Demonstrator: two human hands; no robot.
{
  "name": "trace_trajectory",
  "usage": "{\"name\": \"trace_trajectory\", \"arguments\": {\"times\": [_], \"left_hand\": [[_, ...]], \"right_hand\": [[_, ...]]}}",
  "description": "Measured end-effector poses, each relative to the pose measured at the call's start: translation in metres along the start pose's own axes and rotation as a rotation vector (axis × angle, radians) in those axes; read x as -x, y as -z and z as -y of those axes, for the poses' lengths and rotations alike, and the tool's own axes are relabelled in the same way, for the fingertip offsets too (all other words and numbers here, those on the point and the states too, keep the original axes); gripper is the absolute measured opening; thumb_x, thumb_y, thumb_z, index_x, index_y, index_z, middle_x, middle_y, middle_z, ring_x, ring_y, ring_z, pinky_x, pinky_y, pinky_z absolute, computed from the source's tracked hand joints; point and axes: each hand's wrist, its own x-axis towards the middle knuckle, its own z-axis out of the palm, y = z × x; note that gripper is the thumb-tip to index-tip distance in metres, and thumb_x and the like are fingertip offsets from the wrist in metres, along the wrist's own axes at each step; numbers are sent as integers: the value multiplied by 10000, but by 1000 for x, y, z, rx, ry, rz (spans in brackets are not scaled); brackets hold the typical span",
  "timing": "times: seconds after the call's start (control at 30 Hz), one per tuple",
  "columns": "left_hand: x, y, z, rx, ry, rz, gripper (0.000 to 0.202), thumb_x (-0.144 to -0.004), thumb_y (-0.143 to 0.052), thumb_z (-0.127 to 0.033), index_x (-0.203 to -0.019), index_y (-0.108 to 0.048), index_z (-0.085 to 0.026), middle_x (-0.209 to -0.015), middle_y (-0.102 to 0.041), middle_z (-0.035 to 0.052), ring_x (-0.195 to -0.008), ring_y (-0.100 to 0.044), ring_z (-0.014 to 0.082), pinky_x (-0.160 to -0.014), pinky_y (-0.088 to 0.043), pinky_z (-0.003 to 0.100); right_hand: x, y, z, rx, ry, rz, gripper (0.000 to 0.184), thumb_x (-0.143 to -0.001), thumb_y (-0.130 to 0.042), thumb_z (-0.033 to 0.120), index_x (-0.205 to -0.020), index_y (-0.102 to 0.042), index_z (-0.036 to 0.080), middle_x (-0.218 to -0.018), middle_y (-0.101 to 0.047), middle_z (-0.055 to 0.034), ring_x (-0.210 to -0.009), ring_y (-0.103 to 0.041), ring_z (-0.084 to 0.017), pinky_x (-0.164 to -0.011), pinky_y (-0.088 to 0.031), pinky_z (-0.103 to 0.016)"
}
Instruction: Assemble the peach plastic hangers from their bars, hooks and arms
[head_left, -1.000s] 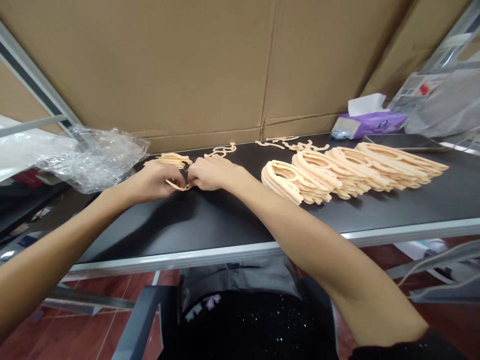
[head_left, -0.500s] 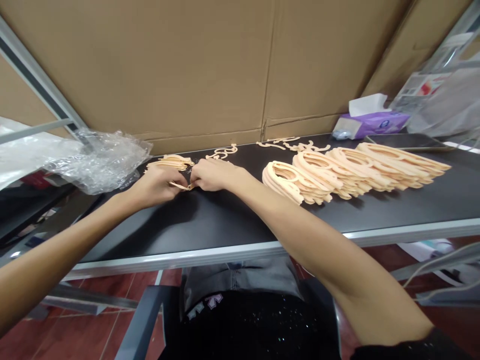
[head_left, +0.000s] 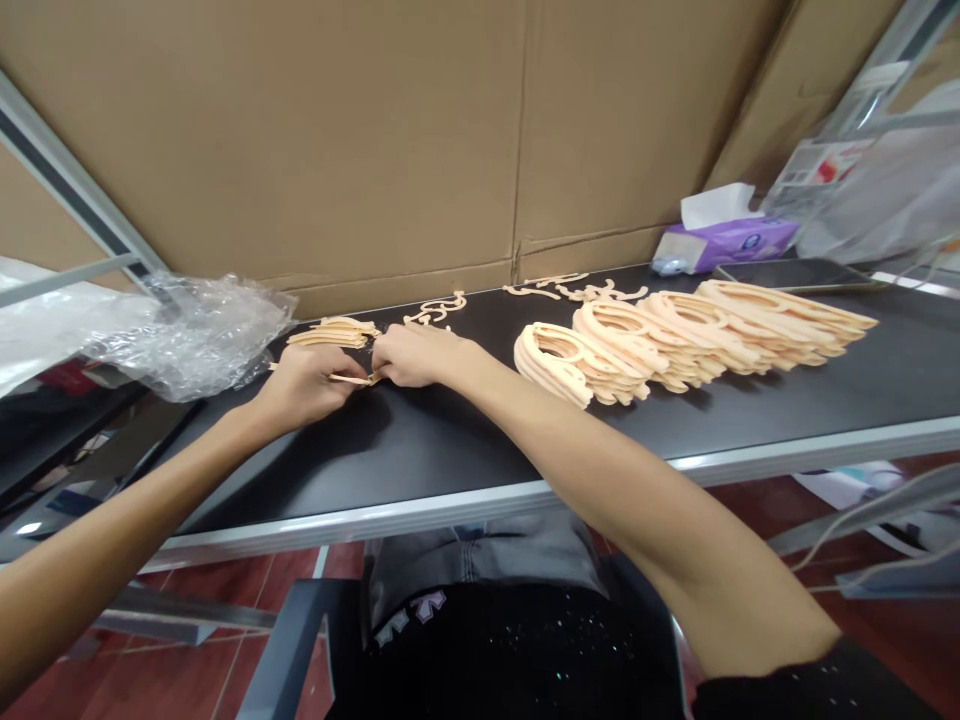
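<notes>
Over the left part of the black tabletop, my left hand (head_left: 306, 384) is closed on a thin, pale wood-coloured strip (head_left: 349, 379). My right hand (head_left: 414, 355) pinches at the strip's right end, close to the left fingertips; what lies between its fingers is too small to make out. Just behind the hands is a small stack of similar pale pieces (head_left: 334, 332). Curly pale offcuts (head_left: 436, 308) lie behind my right hand. To the right, overlapping piles of flat pale cut-outs with oval openings (head_left: 622, 350) spread along the table.
Crumpled clear plastic wrap (head_left: 217, 335) sits at the table's left end. More curved scraps (head_left: 600, 291) lie at the back, by the cardboard wall (head_left: 375, 140). A purple tissue pack (head_left: 739, 243) and a dark flat tablet-like object (head_left: 799, 274) are at the back right. A metal edge (head_left: 450, 505) runs along the front.
The view has shifted slightly. Both hands stay close together at the strip, and more of it shows beyond my left fingers.
</notes>
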Motion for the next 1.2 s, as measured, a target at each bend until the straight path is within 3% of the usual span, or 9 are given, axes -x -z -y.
{"name": "trace_trajectory", "arguments": {"times": [0.2,0.5,0.7,0.97,1.1,1.2], "left_hand": [[4,-8,1,-35,86,-61,217,-802,-617,-306,-739,-791,-193,-729,-774,23,-654,-647,148,-685,-490,243],[1,-7,-3,-22,98,-111,192,-761,-604,-267,-701,-774,-200,-706,-757,10,-620,-633,141,-663,-484,239],[2,-6,-9,-5,258,-142,213,-752,-637,-361,-683,-764,-204,-692,-748,14,-635,-646,168,-631,-474,262],[10,-5,-3,94,319,-174,176,-736,-708,-392,-716,-759,-225,-746,-756,32,-723,-693,236,-694,-540,338],[11,-2,-1,242,398,-197,188,-687,-753,-400,-727,-743,-216,-803,-760,32,-800,-714,247,-815,-577,378],[10,1,-2,399,433,-218,228,-658,-783,-385,-741,-736,-177,-854,-761,62,-819,-718,250,-829,-594,400]], "right_hand": [[-1,-4,-2,-33,-5,-54,305,-900,-541,152,-1135,-727,208,-1190,-705,-115,-1082,-656,-275,-850,-483,-346],[-2,-2,-2,-38,-27,-37,278,-913,-540,163,-1103,-738,209,-1184,-713,-105,-1053,-665,-264,-840,-492,-330],[-7,-5,-7,-92,-34,-43,277,-899,-548,145,-1046,-774,209,-1138,-726,-108,-970,-665,-237,-823,-453,-310],[-15,-9,-19,-226,55,-50,233,-904,-561,227,-904,-783,157,-825,-725,-62,-741,-585,-163,-723,-377,-271],[-13,-8,-19,-293,75,-48,266,-899,-523,216,-869,-775,135,-748,-689,-38,-656,-532,-139,-667,-348,-272],[-11,-6,-16,-324,75,-46,290,-904,-522,272,-837,-774,145,-699,-659,-20,-619,-514,-130,-638,-335,-270]]}}
